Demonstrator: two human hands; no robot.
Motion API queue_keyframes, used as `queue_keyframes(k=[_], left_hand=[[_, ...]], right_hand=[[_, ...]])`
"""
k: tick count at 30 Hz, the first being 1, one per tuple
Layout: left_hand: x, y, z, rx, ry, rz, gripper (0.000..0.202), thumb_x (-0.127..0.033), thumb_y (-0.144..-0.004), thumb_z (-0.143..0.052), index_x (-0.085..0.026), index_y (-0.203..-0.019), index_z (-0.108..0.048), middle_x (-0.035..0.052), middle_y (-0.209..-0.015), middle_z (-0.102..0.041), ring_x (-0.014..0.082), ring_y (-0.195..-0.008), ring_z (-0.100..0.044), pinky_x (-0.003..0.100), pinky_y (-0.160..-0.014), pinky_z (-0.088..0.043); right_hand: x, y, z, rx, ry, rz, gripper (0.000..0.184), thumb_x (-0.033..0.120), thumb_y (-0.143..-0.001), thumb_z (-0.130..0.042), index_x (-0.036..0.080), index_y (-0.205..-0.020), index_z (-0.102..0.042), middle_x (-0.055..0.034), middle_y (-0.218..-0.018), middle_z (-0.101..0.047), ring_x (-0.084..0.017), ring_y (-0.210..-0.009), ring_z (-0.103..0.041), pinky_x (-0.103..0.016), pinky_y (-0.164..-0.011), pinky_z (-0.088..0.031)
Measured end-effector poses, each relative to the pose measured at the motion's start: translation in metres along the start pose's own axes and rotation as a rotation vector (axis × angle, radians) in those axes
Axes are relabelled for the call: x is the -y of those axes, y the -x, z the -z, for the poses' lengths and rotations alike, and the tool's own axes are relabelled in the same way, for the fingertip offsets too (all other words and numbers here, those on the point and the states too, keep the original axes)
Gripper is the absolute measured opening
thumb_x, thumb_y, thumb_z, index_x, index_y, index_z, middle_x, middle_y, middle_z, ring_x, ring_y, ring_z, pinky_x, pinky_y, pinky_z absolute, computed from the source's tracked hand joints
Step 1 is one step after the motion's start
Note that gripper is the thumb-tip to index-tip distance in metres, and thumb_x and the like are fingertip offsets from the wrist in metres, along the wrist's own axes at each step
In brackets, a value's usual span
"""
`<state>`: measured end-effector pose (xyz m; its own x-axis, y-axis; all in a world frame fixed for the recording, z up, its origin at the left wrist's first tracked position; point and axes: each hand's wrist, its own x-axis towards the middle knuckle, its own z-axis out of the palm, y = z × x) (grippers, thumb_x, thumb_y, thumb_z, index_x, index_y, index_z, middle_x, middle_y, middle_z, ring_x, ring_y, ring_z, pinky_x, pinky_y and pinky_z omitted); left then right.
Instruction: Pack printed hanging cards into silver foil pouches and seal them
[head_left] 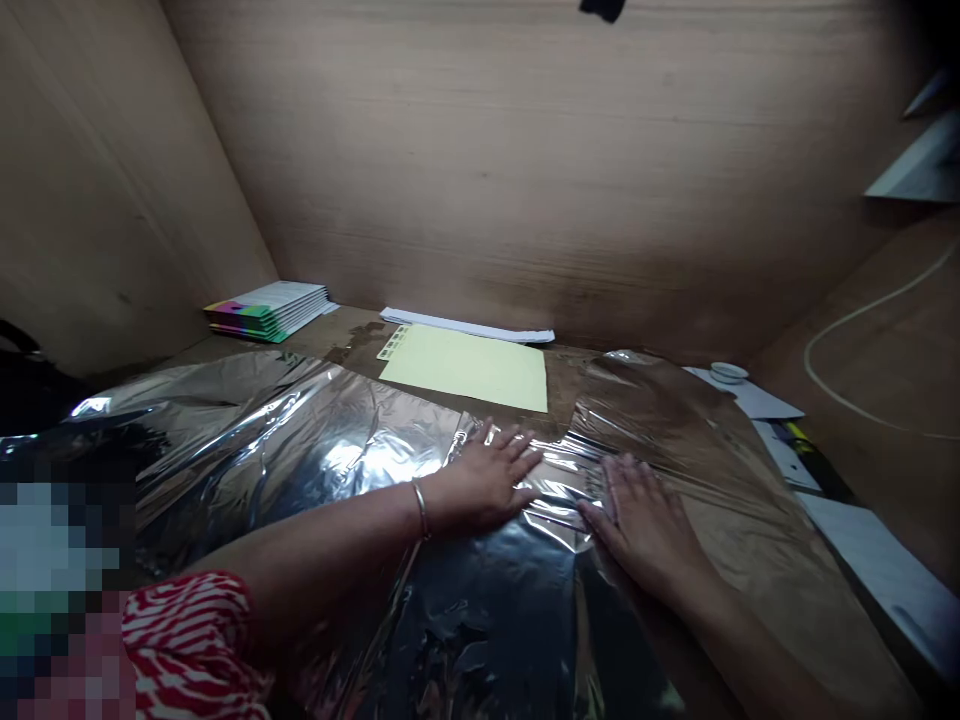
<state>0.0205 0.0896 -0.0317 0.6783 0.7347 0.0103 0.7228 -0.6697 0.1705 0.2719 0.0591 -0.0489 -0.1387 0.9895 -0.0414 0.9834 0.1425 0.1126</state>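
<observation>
A large shiny sheet of clear plastic film [247, 430] spreads over the brown tabletop, creased and full of glare. My left hand [487, 475], with a bangle at the wrist, lies flat on it with the fingers spread. To its right, my right hand [649, 520] also presses flat on the film, fingers stretched forward. Between the two hands the film is folded into bright wrinkles. Just beyond them lies a pale yellow sheet [472, 365], with a strip of printed labels [391, 343] showing at its left edge.
A stack of colourful booklets [266, 308] stands at the back left. A long white folded strip [465, 326] lies against the wooden back panel [487, 180]. On the right are a tape roll [729, 373], papers [874, 550], a yellow-and-black tool [817, 460] and a hanging cable [814, 370].
</observation>
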Motion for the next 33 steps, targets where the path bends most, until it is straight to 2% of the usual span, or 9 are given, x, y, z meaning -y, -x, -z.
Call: queue_keyframes(k=[3,5,8,10,13,21,27,30,33], left_hand=[[0.032,0.014,0.020,0.043,-0.157,0.243,0.056,-0.045,-0.097,-0.039,-0.016,-0.146,-0.041,0.0139,-0.156,-0.028,0.0367,-0.145,-0.018,0.065,-0.114,-0.006],[0.040,0.017,0.032,-0.028,-0.268,0.324,0.048,-0.028,-0.092,-0.049,-0.014,-0.138,-0.050,0.0148,-0.156,-0.028,0.0384,-0.145,-0.017,0.065,-0.114,-0.005],[0.026,0.008,0.040,-0.137,-0.245,0.148,0.044,-0.015,-0.090,-0.048,-0.018,-0.133,-0.054,0.0106,-0.154,-0.034,0.0309,-0.144,-0.024,0.053,-0.117,-0.014],[0.011,-0.003,0.037,-0.072,-0.118,0.064,0.038,-0.020,-0.094,-0.046,-0.020,-0.132,-0.053,0.0101,-0.142,-0.050,0.0255,-0.133,-0.042,0.042,-0.111,-0.030],[0.006,-0.019,0.036,0.051,-0.013,0.149,0.040,-0.038,-0.090,-0.056,-0.016,-0.124,-0.058,0.0143,-0.124,-0.060,0.0283,-0.115,-0.055,0.039,-0.096,-0.043],[0.049,-0.066,0.060,0.410,0.116,0.258,0.041,-0.048,-0.063,-0.081,-0.016,-0.088,-0.073,0.0050,-0.077,-0.071,0.0193,-0.069,-0.066,0.026,-0.065,-0.050],[0.047,-0.072,0.064,0.407,0.130,0.227,0.047,-0.045,-0.063,-0.082,-0.017,-0.099,-0.071,0.0054,-0.084,-0.072,0.0201,-0.072,-0.066,0.027,-0.068,-0.051],[0.032,-0.058,0.070,0.280,0.077,0.195,0.057,-0.038,-0.068,-0.079,-0.013,-0.116,-0.063,0.0147,-0.109,-0.068,0.0281,-0.094,-0.064,0.035,-0.081,-0.050],[0.008,-0.033,0.067,0.122,0.062,-0.030,0.055,-0.033,-0.076,-0.073,-0.019,-0.126,-0.055,0.0129,-0.128,-0.058,0.0280,-0.116,-0.054,0.037,-0.097,-0.044]], right_hand=[[-0.012,0.003,-0.012,0.000,0.006,-0.063,0.085,0.067,-0.092,-0.023,0.007,-0.153,-0.020,-0.0171,-0.159,-0.016,-0.032,-0.146,-0.012,-0.051,-0.116,-0.020],[-0.016,0.004,-0.016,0.005,-0.002,-0.054,0.085,0.066,-0.092,-0.021,0.006,-0.153,-0.019,-0.0177,-0.159,-0.015,-0.031,-0.146,-0.012,-0.050,-0.116,-0.020],[-0.017,0.003,-0.018,-0.016,-0.010,-0.054,0.085,0.065,-0.092,-0.021,0.006,-0.153,-0.020,-0.0191,-0.159,-0.017,-0.032,-0.146,-0.014,-0.051,-0.116,-0.021],[-0.015,0.002,-0.019,-0.032,-0.012,-0.054,0.085,0.065,-0.092,-0.022,0.005,-0.152,-0.022,-0.0198,-0.158,-0.018,-0.033,-0.146,-0.015,-0.051,-0.115,-0.021],[-0.014,0.002,-0.020,-0.034,-0.014,-0.051,0.084,0.065,-0.092,-0.024,0.005,-0.152,-0.023,-0.0205,-0.158,-0.018,-0.034,-0.145,-0.016,-0.052,-0.115,-0.022],[-0.013,0.003,-0.019,-0.039,0.005,-0.053,0.083,0.064,-0.093,-0.027,0.006,-0.152,-0.023,-0.0201,-0.158,-0.019,-0.034,-0.145,-0.016,-0.051,-0.116,-0.020],[-0.012,0.003,-0.016,-0.026,-0.009,-0.059,0.083,0.064,-0.093,-0.026,0.006,-0.152,-0.023,-0.0187,-0.159,-0.016,-0.033,-0.146,-0.014,-0.050,-0.116,-0.019],[-0.011,0.003,-0.015,-0.015,-0.015,-0.065,0.083,0.065,-0.093,-0.025,0.007,-0.152,-0.022,-0.0182,-0.159,-0.015,-0.033,-0.146,-0.012,-0.050,-0.116,-0.018],[-0.011,0.004,-0.016,-0.004,-0.008,-0.067,0.084,0.065,-0.093,-0.026,0.006,-0.153,-0.021,-0.0185,-0.159,-0.015,-0.033,-0.146,-0.011,-0.050,-0.117,-0.018]])
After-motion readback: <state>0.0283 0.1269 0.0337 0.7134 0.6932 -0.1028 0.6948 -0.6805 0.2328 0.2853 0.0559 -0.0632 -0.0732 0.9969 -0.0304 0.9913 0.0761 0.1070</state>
